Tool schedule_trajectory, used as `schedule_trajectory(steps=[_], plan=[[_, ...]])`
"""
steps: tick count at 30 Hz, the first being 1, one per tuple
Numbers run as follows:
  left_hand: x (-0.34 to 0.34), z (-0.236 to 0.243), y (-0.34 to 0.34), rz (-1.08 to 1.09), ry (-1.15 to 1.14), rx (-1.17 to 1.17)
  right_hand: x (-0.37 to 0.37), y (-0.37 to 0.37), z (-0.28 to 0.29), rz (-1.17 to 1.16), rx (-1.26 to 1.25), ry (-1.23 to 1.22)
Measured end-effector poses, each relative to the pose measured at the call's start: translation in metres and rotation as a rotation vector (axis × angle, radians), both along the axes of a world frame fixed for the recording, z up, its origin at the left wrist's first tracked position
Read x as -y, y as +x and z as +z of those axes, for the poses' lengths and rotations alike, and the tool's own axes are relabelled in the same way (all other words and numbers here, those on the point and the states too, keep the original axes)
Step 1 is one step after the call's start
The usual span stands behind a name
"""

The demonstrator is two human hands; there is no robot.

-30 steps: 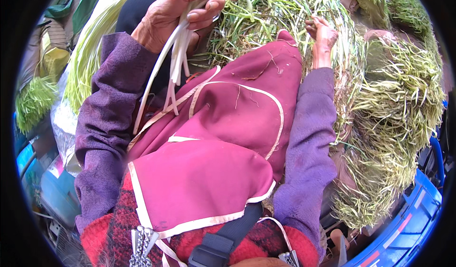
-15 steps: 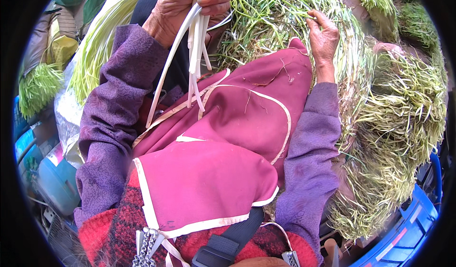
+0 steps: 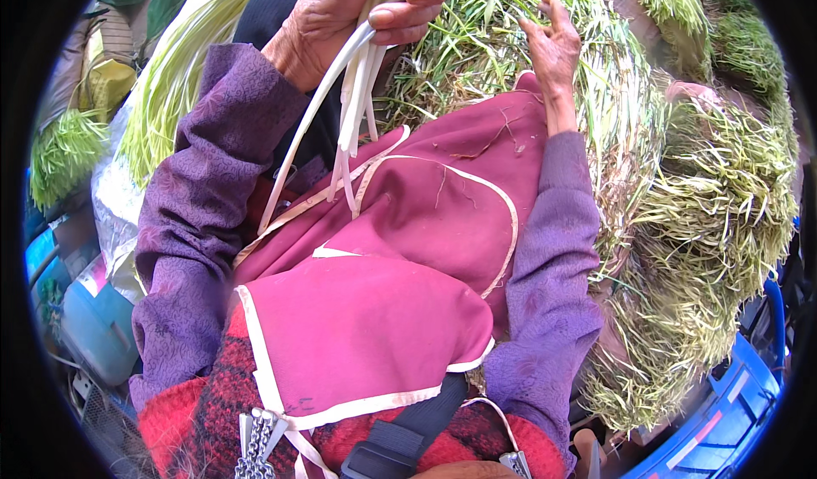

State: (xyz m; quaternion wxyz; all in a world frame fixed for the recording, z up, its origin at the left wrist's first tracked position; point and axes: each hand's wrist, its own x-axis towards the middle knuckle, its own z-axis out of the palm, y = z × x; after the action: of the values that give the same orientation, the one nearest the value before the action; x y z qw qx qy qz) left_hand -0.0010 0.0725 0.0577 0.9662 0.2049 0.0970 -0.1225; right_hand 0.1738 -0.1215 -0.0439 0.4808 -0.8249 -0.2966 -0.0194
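Observation:
My left hand [image 3: 340, 23], at the top, is closed on several long pale stalks [image 3: 353, 96], their white ends hanging over the maroon apron [image 3: 425, 206] on my lap. My right hand [image 3: 553, 49] is raised over the heap of loose green and straw-coloured leaves [image 3: 468, 28], right of the apron's far tip. Its thumb and forefinger are apart, with the other fingers bent; I make out nothing held in it. The apron has pale edging and bits of root and debris on it.
A long pale-green bundle [image 3: 162, 104] lies at left beside white plastic [image 3: 119, 206], another bunch [image 3: 64, 155] and a blue container [image 3: 102, 326]. At right are large heaps of yellowing greens [image 3: 715, 189], bunches [image 3: 664, 2] and a blue crate [image 3: 715, 419]; a dark knee is behind my left hand.
My left hand has shifted right with the stalks, which hang further right than a second ago. My right hand has risen and moved slightly left, its fingertips higher over the leaves.

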Motion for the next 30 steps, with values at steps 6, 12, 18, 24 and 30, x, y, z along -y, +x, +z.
schedule_trajectory(steps=[6, 12, 18, 24, 30], plan=[[0.001, -0.003, 0.001, -0.031, -0.019, 0.003, -0.016, 0.014, -0.018, 0.042, -0.309, 0.179], [0.000, -0.003, -0.001, -0.009, -0.065, 0.010, -0.013, 0.011, -0.020, 0.099, -0.188, 0.127], [0.003, -0.004, 0.000, -0.014, -0.068, 0.024, -0.025, 0.006, -0.015, 0.032, -0.017, 0.001], [0.003, -0.003, 0.001, -0.031, -0.052, -0.002, -0.029, 0.000, -0.020, 0.074, -0.192, 0.030], [0.002, -0.003, 0.001, 0.023, -0.040, 0.013, -0.018, 0.010, -0.028, -0.027, -0.018, -0.409]])
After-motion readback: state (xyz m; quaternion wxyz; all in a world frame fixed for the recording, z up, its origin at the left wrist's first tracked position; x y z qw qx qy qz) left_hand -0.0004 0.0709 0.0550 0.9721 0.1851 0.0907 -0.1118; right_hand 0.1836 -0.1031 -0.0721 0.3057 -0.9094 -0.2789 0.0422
